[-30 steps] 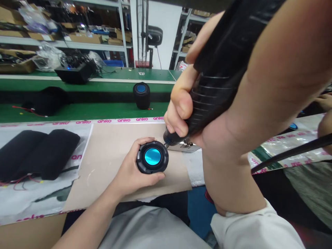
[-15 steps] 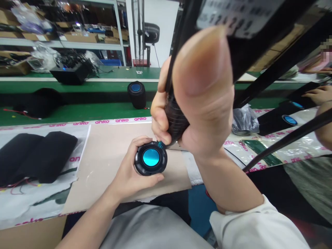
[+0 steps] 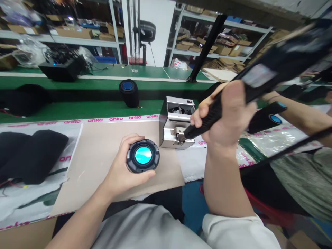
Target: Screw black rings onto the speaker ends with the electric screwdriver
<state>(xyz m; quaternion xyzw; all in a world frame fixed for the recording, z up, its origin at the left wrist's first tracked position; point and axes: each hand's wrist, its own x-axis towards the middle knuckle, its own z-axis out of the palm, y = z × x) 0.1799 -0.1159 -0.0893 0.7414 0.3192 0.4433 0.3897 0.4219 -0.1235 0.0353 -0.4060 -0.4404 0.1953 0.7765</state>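
Note:
My left hand (image 3: 118, 174) is wrapped round a black cylindrical speaker (image 3: 143, 155), whose round end with a shiny blue disc faces up above the beige board (image 3: 85, 155). My right hand (image 3: 228, 119) grips a black electric screwdriver (image 3: 275, 71), which slants down to the left. Its tip is at the front of a silver screw feeder (image 3: 171, 133); whether a screw sits on the tip I cannot make out. The speaker and the feeder stand apart.
Another black speaker (image 3: 129, 93) stands behind the board. Black fabric-covered pieces (image 3: 46, 155) with wires lie at left. At right, a co-worker's arm (image 3: 298, 110) reaches over more speakers (image 3: 267, 119). A dark post (image 3: 207, 52) rises behind the feeder.
The screwdriver has moved from the speaker's rim to the right, down to the screw feeder, which now shows. My left hand keeps the speaker; the view has shifted slightly right.

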